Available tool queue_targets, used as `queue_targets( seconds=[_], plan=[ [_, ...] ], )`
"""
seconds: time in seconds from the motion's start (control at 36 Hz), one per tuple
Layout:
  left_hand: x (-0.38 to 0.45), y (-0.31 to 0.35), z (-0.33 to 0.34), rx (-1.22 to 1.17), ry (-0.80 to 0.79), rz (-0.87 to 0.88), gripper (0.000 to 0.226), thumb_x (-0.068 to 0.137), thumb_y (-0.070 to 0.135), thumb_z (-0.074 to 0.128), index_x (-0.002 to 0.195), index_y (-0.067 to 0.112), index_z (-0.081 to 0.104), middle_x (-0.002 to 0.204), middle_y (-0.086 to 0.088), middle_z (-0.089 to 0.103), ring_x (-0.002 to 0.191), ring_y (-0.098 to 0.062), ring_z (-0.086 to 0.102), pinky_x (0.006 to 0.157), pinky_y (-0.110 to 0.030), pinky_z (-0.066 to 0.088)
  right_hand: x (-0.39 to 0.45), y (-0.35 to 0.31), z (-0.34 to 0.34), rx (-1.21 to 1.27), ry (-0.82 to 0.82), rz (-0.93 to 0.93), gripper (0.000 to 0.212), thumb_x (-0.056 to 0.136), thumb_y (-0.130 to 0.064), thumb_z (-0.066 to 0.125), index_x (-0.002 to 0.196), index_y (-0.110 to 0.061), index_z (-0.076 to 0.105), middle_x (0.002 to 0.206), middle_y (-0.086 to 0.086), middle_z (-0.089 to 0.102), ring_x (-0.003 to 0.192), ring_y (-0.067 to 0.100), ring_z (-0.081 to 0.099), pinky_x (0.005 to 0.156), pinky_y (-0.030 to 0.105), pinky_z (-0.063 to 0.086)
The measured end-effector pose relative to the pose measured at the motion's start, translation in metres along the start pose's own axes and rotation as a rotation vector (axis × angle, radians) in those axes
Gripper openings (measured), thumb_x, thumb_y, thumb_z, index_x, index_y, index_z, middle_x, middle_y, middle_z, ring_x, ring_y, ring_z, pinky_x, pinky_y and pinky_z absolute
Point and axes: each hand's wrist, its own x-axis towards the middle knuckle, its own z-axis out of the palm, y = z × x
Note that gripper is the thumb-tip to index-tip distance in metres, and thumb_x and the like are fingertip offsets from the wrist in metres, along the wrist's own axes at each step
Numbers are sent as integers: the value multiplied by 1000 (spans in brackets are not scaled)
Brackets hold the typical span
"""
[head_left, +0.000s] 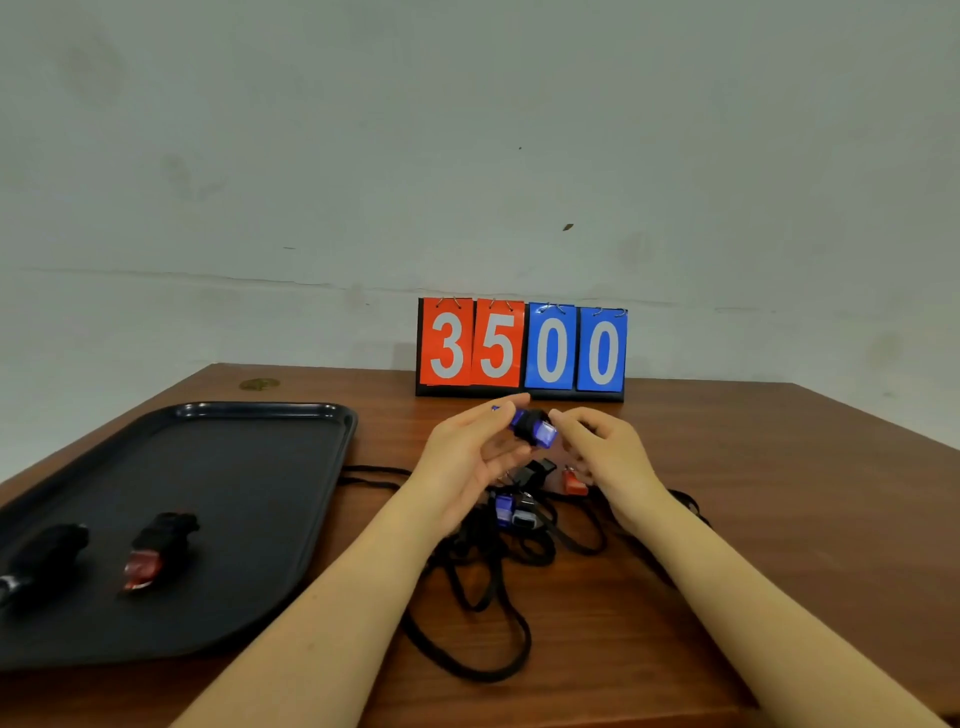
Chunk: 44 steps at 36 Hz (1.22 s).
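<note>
Brown desk (779, 493) under a pale wall is hosting this, and above its middle the blue whistle (537, 428) is being pinched at its far end by the left hand (467, 457) while the right hand (608, 452) is nipping it with curled fingertips, lifted, I'd judge, so its black cord can be bundled tight. Below, the tangled cords (488, 571) are waiting, and the black tray (260, 415) at left is seemingly collecting finished bundles, a red-tipped whistle (150, 551) among them. Behind, the scoreboard (522, 348) is showing 35 on red, 00 on blue; no brand is showing.
</note>
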Motion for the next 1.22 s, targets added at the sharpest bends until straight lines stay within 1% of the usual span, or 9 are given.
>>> queue_targets(
  seconds=[0.14, 0.28, 0.42, 0.56, 0.72, 0.81, 0.92, 1.08, 1.22],
  plan=[
    [2, 3, 1, -256, 38, 18, 24, 93, 12, 57, 114, 10, 67, 106, -12, 72, 87, -18, 72, 70, -26, 59, 3, 6, 1, 43, -20, 60, 25, 97, -24, 54, 80, -9, 66, 52, -4, 46, 49, 9, 38, 46, 19, 32],
    [3, 5, 0, -506, 105, -3, 27, 91, 12, 58, 118, 8, 62, 112, -18, 68, 91, -25, 72, 62, -25, 59, -2, 11, 8, -242, -92, -152, 23, 96, -26, 54, 78, -18, 65, 63, -8, 58, 59, 0, 51, 59, 14, 41],
    [6, 5, -6, -677, 199, -14, 33, 94, 13, 57, 125, 4, 56, 116, -21, 65, 96, -29, 69, 62, -24, 59, -4, 9, 13, -261, -77, -276, 19, 96, -26, 55, 79, -21, 63, 70, -2, 60, 64, 8, 53, 62, 17, 41],
    [10, 5, -10, -754, 236, 22, 28, 96, 14, 55, 121, 2, 57, 116, -21, 63, 99, -29, 67, 60, -25, 59, -2, 10, 11, -212, -14, -192, 21, 97, -25, 53, 81, -16, 64, 64, -6, 57, 58, 1, 50, 55, 13, 38],
    [9, 15, -18, -886, 226, 100, 25, 97, 13, 53, 116, -3, 57, 117, -24, 62, 105, -31, 65, 64, -26, 60, 5, 18, 3, -219, 72, -45, 26, 96, -21, 52, 72, -13, 60, 64, -2, 56, 60, 10, 50, 62, 28, 42],
    [8, 19, -22, -886, 232, 125, 25, 97, 12, 53, 116, -3, 57, 114, -24, 64, 107, -31, 65, 65, -25, 60, 9, 23, -2, -298, 68, -23, 27, 95, -19, 53, 70, -14, 59, 62, -4, 55, 61, 10, 51, 65, 28, 43],
    [9, 18, -25, -900, 245, 124, 27, 98, 13, 53, 119, -3, 56, 113, -23, 65, 110, -32, 63, 60, -26, 59, 5, 25, 0, -403, -20, -85, 24, 96, -25, 52, 78, -12, 62, 70, 3, 60, 68, 14, 57, 66, 24, 43],
    [10, 16, -36, -926, 353, 168, 28, 99, 14, 51, 124, 0, 54, 122, -21, 61, 117, -32, 59, 70, -27, 60, -3, 19, 8, -503, -203, -253, 25, 97, -28, 53, 73, -30, 54, 67, -1, 58, 62, 8, 53, 60, 18, 40],
    [10, 16, -38, -969, 353, 161, 36, 99, 14, 52, 132, -1, 50, 113, -22, 63, 105, -33, 63, 65, -26, 60, -6, 14, 11, -551, -289, -261, 27, 99, -30, 50, 72, -34, 53, 69, -5, 58, 67, 5, 56, 63, 18, 43]
  ],
)
